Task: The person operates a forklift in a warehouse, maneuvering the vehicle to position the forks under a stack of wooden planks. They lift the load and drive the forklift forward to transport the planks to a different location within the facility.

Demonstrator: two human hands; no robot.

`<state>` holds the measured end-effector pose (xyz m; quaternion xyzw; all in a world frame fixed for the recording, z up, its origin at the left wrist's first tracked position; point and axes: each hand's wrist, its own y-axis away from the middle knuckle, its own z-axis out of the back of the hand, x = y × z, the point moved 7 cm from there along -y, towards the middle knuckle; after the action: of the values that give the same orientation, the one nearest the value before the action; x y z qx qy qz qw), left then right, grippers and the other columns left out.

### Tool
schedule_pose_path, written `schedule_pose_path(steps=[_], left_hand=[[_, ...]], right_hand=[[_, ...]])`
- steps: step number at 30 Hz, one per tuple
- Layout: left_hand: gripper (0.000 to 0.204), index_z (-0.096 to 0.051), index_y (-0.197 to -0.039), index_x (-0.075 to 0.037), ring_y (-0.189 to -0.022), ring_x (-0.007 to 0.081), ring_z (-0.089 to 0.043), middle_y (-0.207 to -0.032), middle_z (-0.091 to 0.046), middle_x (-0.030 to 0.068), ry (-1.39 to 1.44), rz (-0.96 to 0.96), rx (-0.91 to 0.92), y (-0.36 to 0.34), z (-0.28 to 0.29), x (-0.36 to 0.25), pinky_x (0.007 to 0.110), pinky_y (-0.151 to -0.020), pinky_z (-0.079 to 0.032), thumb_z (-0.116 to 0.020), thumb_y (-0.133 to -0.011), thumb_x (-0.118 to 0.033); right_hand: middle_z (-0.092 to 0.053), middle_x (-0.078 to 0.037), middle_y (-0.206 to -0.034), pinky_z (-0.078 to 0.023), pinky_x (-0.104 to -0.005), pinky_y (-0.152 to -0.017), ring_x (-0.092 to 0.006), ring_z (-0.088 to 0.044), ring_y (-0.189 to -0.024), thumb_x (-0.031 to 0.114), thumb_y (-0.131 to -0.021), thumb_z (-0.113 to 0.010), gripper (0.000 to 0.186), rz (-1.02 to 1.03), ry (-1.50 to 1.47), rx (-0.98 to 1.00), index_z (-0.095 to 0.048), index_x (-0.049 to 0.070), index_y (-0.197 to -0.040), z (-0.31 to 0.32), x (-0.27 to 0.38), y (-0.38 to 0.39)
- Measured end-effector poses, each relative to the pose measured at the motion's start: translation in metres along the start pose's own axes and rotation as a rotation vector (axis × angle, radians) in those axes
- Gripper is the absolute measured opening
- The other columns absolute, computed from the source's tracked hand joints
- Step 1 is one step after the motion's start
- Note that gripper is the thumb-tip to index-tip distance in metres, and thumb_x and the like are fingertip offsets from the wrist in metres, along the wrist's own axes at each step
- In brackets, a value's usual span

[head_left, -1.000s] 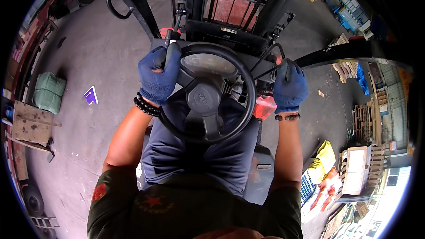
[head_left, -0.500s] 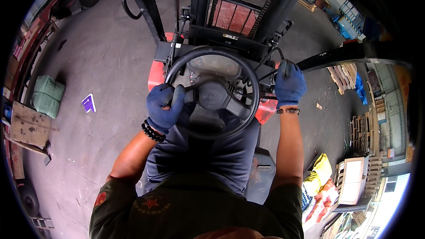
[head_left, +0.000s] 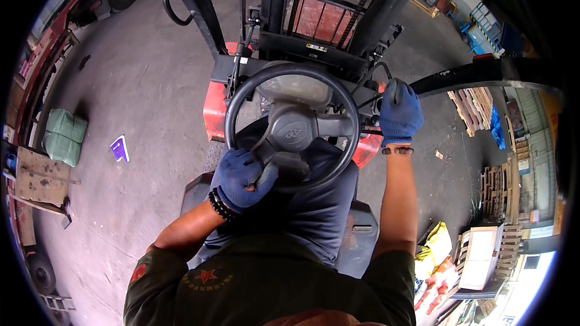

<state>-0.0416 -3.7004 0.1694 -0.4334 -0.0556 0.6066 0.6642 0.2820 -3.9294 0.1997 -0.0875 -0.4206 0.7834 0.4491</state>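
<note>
My left hand [head_left: 244, 178], in a blue knitted glove, is closed round the lower left rim of a black steering wheel [head_left: 292, 131]. Its thumb points up and to the right across the rim. To the right of the wheel, my gloved right hand [head_left: 399, 110] is closed over the top of a control lever; the knob is hidden under the fingers. Thin black lever rods [head_left: 370, 101] run beside that hand. Behind the wheel sits a dusty instrument panel [head_left: 296, 90].
Ahead stands the forklift's black mast [head_left: 275, 3] with chains and a red load backrest [head_left: 320, 21]. On the floor at left lie a green wrapped bale [head_left: 64, 137] and a purple-white packet [head_left: 119, 148]. Wooden pallets [head_left: 498, 190] and yellow sacks [head_left: 434, 247] line the right side.
The steering wheel has turned counterclockwise. My left hand has travelled down and a little right with the rim. My right hand stays by the levers.
</note>
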Motion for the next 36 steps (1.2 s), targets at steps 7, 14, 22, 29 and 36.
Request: schedule_pose_path(steps=[7, 14, 22, 29, 36], left_hand=[[0.038, -0.053, -0.062, -0.010, -0.059, 0.0344, -0.052, -0.067, -0.052, 0.0098, 0.059, -0.037, -0.051, -0.008, -0.011, 0.006, 0.047, -0.058, -0.037, -0.086, -0.080, -0.008], [0.036, -0.059, -0.065, -0.012, -0.059, 0.0319, -0.055, -0.066, -0.056, 0.0066, 0.053, -0.106, 0.068, -0.031, -0.046, -0.008, 0.046, -0.059, -0.040, -0.088, -0.085, -0.015], [0.041, -0.057, -0.061, -0.013, -0.059, 0.0309, -0.058, -0.065, -0.059, 0.0068, 0.056, -0.097, 0.081, -0.061, -0.066, 0.018, 0.044, -0.060, -0.043, -0.090, -0.087, -0.018], [0.033, -0.073, -0.075, -0.002, -0.053, 0.0265, -0.062, -0.063, -0.063, 0.0162, 0.190, 0.279, -0.293, -0.182, -0.050, 0.162, 0.041, -0.054, -0.045, -0.079, -0.104, -0.016], [0.037, -0.076, -0.071, -0.013, -0.064, 0.0349, -0.068, -0.069, -0.069, 0.0106, 0.127, -0.253, -0.191, -0.310, -0.201, 0.058, 0.047, -0.061, -0.052, -0.078, -0.100, -0.035]], right_hand=[[-0.081, -0.014, -0.117, -0.062, -0.0495, -0.084, -0.0393, -0.077, -0.101, 0.034, -0.105, -0.072, 0.027, -0.004, 0.014, 0.044, -0.080, 0.012, -0.118, -0.006, 0.004, -0.004], [-0.081, -0.014, -0.117, -0.063, -0.0478, -0.084, -0.0388, -0.078, -0.100, 0.030, -0.104, -0.073, 0.025, 0.001, 0.019, 0.091, -0.080, 0.010, -0.117, -0.010, -0.012, 0.005], [-0.081, -0.014, -0.117, -0.062, -0.0494, -0.090, -0.0403, -0.076, -0.107, 0.030, -0.107, -0.068, 0.028, 0.003, -0.011, 0.145, -0.080, 0.012, -0.125, -0.040, -0.033, 0.011], [-0.081, -0.015, -0.115, -0.061, -0.0534, -0.089, -0.0413, -0.076, -0.107, 0.036, -0.107, -0.068, 0.029, -0.066, 0.013, 0.194, -0.080, 0.014, -0.121, -0.105, -0.062, -0.054], [-0.081, -0.014, -0.113, -0.062, -0.0532, -0.088, -0.0404, -0.076, -0.105, 0.038, -0.106, -0.069, 0.030, -0.074, 0.050, 0.180, -0.080, 0.014, -0.119, -0.135, -0.077, -0.090]])
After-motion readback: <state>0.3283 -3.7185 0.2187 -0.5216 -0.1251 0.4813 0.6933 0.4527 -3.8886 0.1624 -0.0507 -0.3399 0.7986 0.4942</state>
